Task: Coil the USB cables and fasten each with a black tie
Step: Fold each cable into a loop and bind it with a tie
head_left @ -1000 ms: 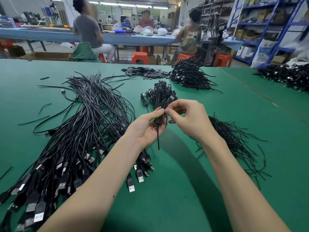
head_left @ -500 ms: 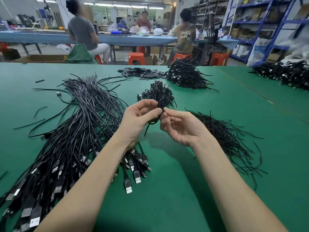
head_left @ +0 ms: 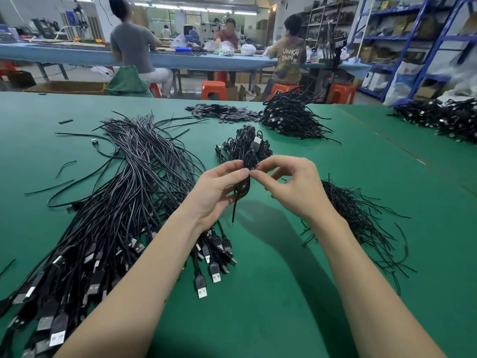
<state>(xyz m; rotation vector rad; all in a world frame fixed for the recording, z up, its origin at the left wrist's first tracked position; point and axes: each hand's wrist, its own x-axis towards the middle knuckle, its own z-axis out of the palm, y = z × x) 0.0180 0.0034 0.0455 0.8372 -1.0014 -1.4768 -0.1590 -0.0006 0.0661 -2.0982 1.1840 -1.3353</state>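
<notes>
Pinching a small coiled black USB cable [head_left: 244, 183] mid-frame, left hand [head_left: 219, 192] closed on the coil with thumb and forefinger, loose cable end hanging down from it. Right hand [head_left: 291, 187] thumb and forefinger pinched at the coil's top, right beside the left fingertips; whether a tie is between them cannot be told. Just behind the hands, small heap of finished coiled cables [head_left: 245, 148]. Left of frame: big fan of straight black USB cables [head_left: 124, 202], silver plugs toward lower left, touching the left forearm. Right of the right wrist: loose pile of thin black ties [head_left: 361, 218]. Upper centre: flat pile of small black pieces [head_left: 222, 113], bigger cable heap [head_left: 291, 117] beside it. Upper right edge: another cable heap [head_left: 444, 118]. Green table mat [head_left: 258, 293] bare between the forearms and lower right. Background: seated worker's shirt [head_left: 290, 54] reads "UNKN OWN"; orange stools [head_left: 213, 89] at far table edge.
</notes>
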